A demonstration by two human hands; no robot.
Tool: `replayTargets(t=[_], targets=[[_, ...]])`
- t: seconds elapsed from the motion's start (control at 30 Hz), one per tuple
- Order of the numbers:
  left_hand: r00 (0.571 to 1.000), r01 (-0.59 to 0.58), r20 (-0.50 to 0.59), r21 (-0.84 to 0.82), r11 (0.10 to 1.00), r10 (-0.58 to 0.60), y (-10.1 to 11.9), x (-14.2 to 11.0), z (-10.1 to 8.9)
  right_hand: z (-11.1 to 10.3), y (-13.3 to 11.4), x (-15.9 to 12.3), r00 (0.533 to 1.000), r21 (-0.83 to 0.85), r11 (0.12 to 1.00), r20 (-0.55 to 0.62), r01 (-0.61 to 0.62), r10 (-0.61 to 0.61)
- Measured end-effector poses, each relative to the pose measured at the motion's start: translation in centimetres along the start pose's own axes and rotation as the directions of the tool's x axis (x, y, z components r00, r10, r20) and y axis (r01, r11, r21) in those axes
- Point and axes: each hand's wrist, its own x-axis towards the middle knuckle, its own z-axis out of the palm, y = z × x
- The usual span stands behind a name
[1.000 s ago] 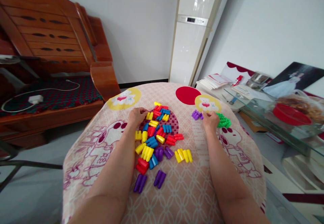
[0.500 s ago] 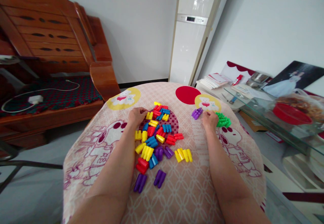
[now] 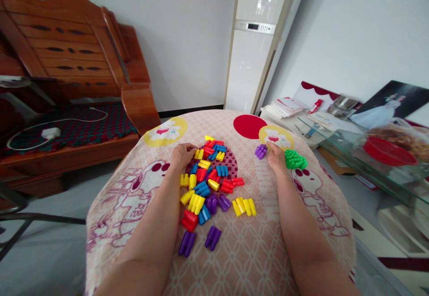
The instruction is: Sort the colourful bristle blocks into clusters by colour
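Note:
My left hand [image 3: 182,155] rests at the upper left of a loose pile, its fingers curled together beside a yellow plastic block [image 3: 199,154]. What the fingertips hold, if anything, is hidden. The pile mixes yellow, red, blue and purple blocks of joined tubes, among them a blue block [image 3: 202,189] and a red block [image 3: 190,220]. On the right, my right hand [image 3: 276,156] has its fingers stretched towards a purple cluster [image 3: 261,151]; they are at its edge, and contact is unclear. A green cluster of blocks [image 3: 295,159] lies just right of that hand.
The blocks lie on a round table with a patterned cloth [image 3: 241,260]. A glass shelf [image 3: 338,146] with a red bowl [image 3: 389,149] stands to the right. A wooden bench [image 3: 67,139] is at the left, and a tall white cabinet-like unit [image 3: 250,64] is behind.
My right hand's fingers have straightened and shifted slightly beside the purple cluster, leaving more of the green cluster in sight. My left hand stays by the yellow block; the whole view shifts slightly.

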Motion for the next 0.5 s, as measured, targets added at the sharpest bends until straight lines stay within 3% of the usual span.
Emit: replayTargets(t=[0.23, 0.37, 0.5], targets=[[1.0, -0.006, -0.005, 0.014, 1.0, 0.006, 0.0, -0.1, -0.1, -0.3, -0.7, 4.7, 0.97, -0.322, 0.927, 0.078, -0.194, 0.23], [1.0, 0.002, 0.001, 0.008, 1.0, -0.002, 0.1, -0.1, -0.2, 0.8, -1.1, 6.8, 0.931, -0.411, 0.885, 0.184, -0.22, 0.317], [1.0, 0.001, 0.01, -0.003, 1.0, -0.001, 0.2, -0.1, -0.3, 1.5, -1.4, 7.9, 0.827, -0.426, 0.856, 0.336, -0.293, 0.451]])
